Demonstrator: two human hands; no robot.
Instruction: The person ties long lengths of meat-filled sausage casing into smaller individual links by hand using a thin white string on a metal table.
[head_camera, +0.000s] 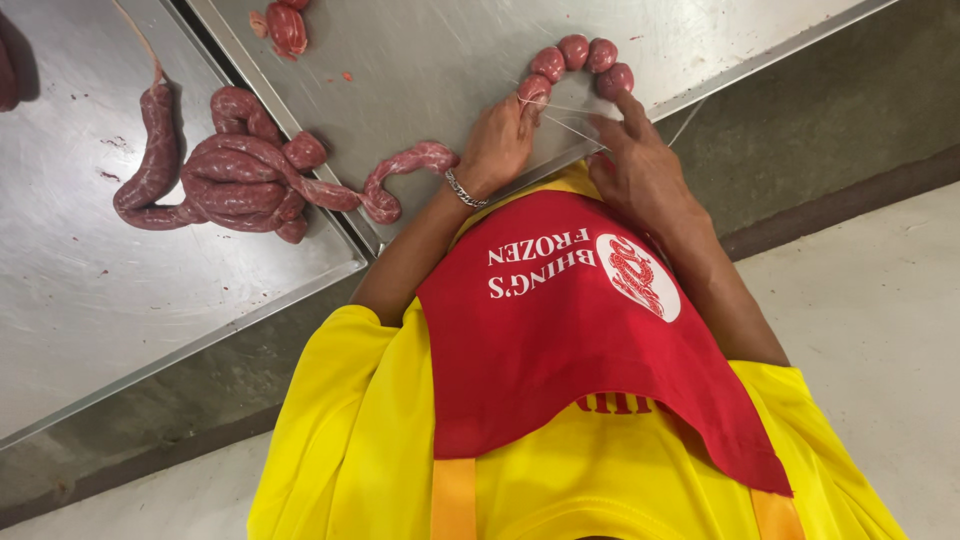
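Head view: at twelve o'clock on the steel table (430, 50), the left hand (497, 143) pinches the end of a string of small sausage links (575, 62), while the right hand (640, 165) grips taut white twine (565, 115) beside it. Overtightening could split the casing (or snap the twine). The uncut sausage coil (235, 165) at ten o'clock drapes across the table seam and could snag.

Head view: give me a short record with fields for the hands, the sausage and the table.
left hand: pinches one end of the links; bracelet on wrist
right hand: fingertip on the other end link
string: thin, taut between the hands
links: short curved row near the table edge
coil: untied sausage, heaped to the left
table: bare steel
apron: red, over a yellow shirt
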